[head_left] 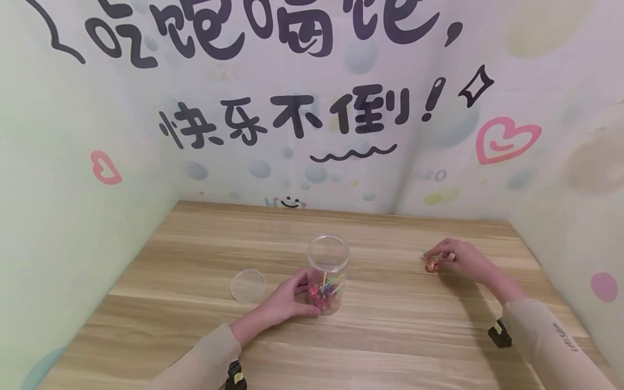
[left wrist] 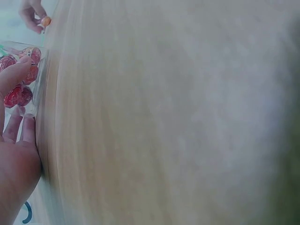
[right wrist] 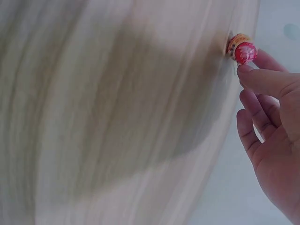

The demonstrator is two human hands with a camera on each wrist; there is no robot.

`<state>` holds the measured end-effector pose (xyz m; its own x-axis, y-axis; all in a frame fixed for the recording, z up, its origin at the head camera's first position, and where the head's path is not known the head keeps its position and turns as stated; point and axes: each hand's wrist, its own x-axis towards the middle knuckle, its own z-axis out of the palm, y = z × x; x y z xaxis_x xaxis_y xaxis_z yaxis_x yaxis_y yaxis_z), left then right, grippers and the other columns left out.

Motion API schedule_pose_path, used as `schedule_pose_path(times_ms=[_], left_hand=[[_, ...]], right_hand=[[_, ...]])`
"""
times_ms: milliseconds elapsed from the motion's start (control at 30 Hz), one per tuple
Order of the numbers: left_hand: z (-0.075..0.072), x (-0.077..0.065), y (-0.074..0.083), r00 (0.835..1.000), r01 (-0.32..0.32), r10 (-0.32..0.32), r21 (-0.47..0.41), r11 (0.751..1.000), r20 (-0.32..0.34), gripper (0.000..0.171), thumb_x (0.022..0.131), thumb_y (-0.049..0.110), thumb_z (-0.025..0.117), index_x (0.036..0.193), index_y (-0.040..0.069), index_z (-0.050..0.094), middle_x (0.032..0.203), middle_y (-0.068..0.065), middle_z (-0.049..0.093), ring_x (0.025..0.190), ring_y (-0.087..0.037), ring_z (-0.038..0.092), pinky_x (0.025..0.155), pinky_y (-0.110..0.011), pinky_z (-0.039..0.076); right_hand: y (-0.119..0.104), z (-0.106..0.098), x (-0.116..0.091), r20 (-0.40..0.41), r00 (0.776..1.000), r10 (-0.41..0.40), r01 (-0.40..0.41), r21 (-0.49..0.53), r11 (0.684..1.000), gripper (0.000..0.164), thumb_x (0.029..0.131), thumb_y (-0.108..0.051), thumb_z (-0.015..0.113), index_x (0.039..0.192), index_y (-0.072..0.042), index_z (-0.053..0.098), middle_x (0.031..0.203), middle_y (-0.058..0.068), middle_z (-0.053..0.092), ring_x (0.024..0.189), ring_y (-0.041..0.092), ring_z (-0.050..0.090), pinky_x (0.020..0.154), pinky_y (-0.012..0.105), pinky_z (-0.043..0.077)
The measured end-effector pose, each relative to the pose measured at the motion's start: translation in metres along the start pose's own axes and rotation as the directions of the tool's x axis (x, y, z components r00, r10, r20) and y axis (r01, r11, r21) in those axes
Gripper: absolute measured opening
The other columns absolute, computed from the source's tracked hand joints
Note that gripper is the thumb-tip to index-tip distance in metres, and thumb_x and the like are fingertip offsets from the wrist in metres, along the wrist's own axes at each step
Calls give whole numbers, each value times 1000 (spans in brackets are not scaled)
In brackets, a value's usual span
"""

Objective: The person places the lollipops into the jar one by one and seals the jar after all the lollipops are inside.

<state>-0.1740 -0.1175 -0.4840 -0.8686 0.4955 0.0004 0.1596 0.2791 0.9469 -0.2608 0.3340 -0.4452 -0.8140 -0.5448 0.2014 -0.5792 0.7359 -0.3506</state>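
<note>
My left hand (head_left: pixel 285 298) grips a clear plastic jar (head_left: pixel 336 276) low on its side, thumb at the front and fingers round the back. The jar stands upright and uncapped, with several wrapped lollipops (head_left: pixel 324 295) inside, some sticks pointing up. Red wrappers (left wrist: pixel 18 95) show through its wall in the left wrist view. Off to the right, my right hand (head_left: pixel 463 261) pinches a lollipop (head_left: pixel 431 266) by thumb and forefinger, low over the table. Its round head (right wrist: pixel 244 50) has a red, yellow and white wrapper; the other fingers are loosely bent.
A round clear lid (head_left: pixel 247 286) lies flat to the left of the jar. The wood-grain table (head_left: pixel 195 260) meets printed white walls (head_left: pixel 273 179) at the back and both sides. Each sleeve carries a small black device (head_left: pixel 500 334) near the wrist.
</note>
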Motion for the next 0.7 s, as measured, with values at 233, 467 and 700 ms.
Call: schedule_pose_path(times_ms=[233,467,700], left_hand=[[1,0,1,1000,2,-2,0,1000,-7,84,79,17,84,148,15,38,147,-12,49,135,-32,51,115,-47,42],[0,0,0,1000,3,-3,8,1000,-10,84,78,18,84,148,16,38,147,-12,49,135,-32,51,115,-47,42],[1,0,1,1000,8,-8,-4,1000,-9,84,79,18,83,149,14,37,148,-13,49,135,-33,51,116,-48,41]], right_hand=[[-10,6,4,27,998,56,-56,5,998,21,77,-11,82,95,-22,78,104,7,70,100,29,64,88,48,53],[-14,11,5,56,995,82,-81,-13,997,16,79,-20,81,95,-24,77,102,1,70,95,23,65,85,44,55],[-15,12,-1,61,993,98,-98,-1,995,18,81,-12,79,99,-15,77,97,2,71,89,23,68,80,43,60]])
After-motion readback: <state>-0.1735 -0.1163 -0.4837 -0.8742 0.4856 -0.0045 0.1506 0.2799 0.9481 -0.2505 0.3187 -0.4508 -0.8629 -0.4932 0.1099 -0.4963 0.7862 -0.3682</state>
